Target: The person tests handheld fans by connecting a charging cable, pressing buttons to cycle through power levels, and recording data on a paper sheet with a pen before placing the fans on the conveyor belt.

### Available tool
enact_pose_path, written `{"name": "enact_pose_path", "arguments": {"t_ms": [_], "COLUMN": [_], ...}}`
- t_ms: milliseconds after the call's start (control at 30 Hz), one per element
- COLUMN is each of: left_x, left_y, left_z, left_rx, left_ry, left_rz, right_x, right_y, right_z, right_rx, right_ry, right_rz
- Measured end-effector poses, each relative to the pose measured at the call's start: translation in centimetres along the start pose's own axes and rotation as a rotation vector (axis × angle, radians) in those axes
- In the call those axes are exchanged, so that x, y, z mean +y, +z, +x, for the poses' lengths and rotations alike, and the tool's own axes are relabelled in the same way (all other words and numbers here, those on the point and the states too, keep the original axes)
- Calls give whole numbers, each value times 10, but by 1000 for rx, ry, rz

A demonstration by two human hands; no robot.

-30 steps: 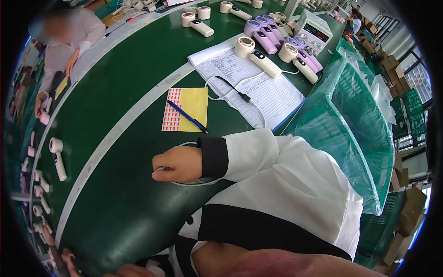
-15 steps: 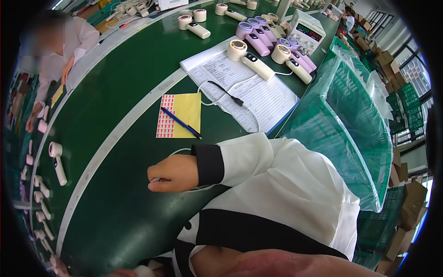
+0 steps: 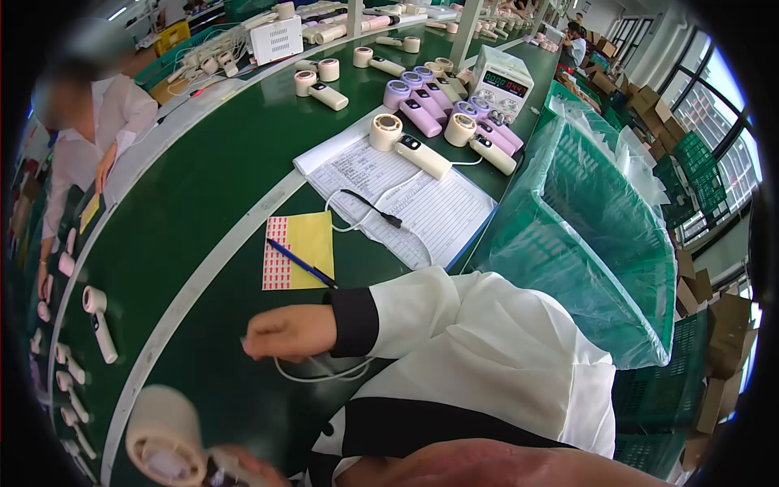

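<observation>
My left hand point(image 3: 251, 467), partly cut off at the bottom edge, is closed on a cream handheld fan point(image 3: 166, 438). The fan's round head is tipped toward me and slightly blurred. Above the green work surface, my right hand point(image 3: 290, 333) is closed in a pinch, with a small pale tip showing at its fingers. A white cable point(image 3: 320, 377) loops below this hand and runs under the sleeve; the held part is mostly hidden. Just beyond lie a yellow sheet with red-marked stickers point(image 3: 318, 235) and a blue pen point(image 3: 299, 261).
Printed forms point(image 3: 414, 207) carry a cream fan point(image 3: 422, 154) and a black-ended cable point(image 3: 389, 219). Purple and cream fans stand near a power supply point(image 3: 503, 85). A lined green crate point(image 3: 600, 268) is at right. Across the belt sits another person point(image 3: 97, 130).
My left hand has raised the cream handheld fan into view at the lower left. The right hand has shifted slightly left and down, and more cable shows beneath it. The view has tilted.
</observation>
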State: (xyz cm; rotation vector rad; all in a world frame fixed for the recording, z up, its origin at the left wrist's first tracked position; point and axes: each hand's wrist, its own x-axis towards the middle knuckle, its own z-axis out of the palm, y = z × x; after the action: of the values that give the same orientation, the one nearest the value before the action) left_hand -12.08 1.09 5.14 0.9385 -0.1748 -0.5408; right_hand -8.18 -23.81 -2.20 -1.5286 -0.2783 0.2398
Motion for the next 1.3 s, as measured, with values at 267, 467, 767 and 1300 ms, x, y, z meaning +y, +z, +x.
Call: {"name": "enact_pose_path", "arguments": {"t_ms": [267,467,767,1300], "left_x": [-63,-65,-70,-81], "left_y": [-7,5,11,-8], "left_z": [66,66,66,57], "left_rx": [-286,-87,-32,51], "left_ry": [-195,-114,-146,593], "left_rz": [-53,-17,249,1273], "right_x": [4,-15,-20,-21], "right_y": [-12,-6,-1,6], "right_z": [2,3,2,3], "right_rx": [-115,24,382,342], "right_ry": [-165,-44,-135,34], "right_rz": [474,440,250,588]}}
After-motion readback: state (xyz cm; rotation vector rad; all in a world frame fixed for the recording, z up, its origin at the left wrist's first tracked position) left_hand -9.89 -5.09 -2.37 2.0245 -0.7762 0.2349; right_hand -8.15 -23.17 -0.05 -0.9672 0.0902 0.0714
